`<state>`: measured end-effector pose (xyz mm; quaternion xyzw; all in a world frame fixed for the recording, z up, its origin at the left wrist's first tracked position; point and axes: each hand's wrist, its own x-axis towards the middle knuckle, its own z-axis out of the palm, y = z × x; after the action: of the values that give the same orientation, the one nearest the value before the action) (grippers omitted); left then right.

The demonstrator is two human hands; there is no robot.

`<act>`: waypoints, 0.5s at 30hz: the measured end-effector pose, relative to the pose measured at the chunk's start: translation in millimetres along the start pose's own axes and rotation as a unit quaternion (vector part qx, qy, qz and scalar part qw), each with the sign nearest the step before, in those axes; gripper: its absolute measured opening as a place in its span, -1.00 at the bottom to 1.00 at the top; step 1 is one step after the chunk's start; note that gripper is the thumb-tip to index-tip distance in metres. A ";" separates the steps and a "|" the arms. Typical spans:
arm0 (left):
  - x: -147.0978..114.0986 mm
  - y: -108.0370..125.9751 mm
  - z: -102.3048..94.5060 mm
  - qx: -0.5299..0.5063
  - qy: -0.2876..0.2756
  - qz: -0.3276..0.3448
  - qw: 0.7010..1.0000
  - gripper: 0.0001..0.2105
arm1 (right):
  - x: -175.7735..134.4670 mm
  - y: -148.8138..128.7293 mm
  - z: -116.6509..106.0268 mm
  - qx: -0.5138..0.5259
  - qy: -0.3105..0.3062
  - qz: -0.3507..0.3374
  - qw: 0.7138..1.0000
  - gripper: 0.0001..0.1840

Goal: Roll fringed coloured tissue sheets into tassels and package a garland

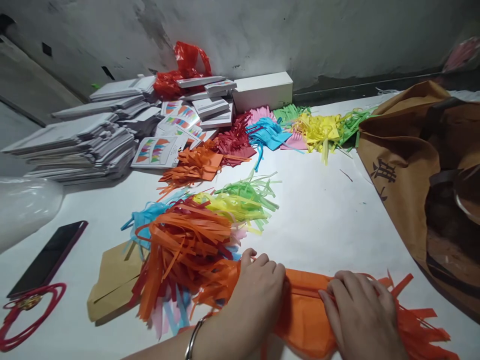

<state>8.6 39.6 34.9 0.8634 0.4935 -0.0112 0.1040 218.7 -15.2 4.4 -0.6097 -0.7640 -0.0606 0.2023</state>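
An orange fringed tissue paper (309, 310) lies across the front of the white table, its cut strips spreading out at both ends. My left hand (258, 295), with a silver bangle on the wrist, curls its fingers over the left part of the paper. On the right part, my right hand (362, 310) pinches a fold along the upper edge, thumb against fingers. The fingertips of both hands are partly hidden. Just left of my hands is a heap of fringed tissue (187, 230) in orange, red, blue, yellow and green, partly over a tan paper piece (114, 280).
Stacked white packets (86, 145) stand at the back left, near a white box (262, 92) and a red plastic bag (183, 70). Coloured fringe bundles (266, 132) line the back. A brown bag (405, 150) borders the right; a phone (48, 260) and red cord (48, 310) lie left.
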 end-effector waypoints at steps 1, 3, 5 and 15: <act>1.8 -0.7 -1.1 0.002 -0.011 0.009 1.000 -0.90 | 0.3 -1.3 0.8 -0.011 0.014 -0.003 1.000 -0.85; 3.0 -3.6 -2.7 0.001 -0.022 0.053 0.998 -0.90 | 0.3 -5.4 3.2 0.000 0.042 -0.023 0.999 -0.83; 1.6 -6.9 -3.1 0.001 -0.009 0.114 0.993 -0.89 | 0.6 -11.8 6.0 0.053 0.059 -0.054 0.995 -0.71; 1.9 -12.6 -7.0 -0.005 0.034 0.222 0.974 -0.92 | 14.1 -29.5 12.1 0.176 0.038 -0.086 0.980 -0.65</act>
<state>-1.8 48.8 39.4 0.9508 0.2927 0.0441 0.0914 185.2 -5.7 3.2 -0.4940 -0.8041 0.0343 0.3290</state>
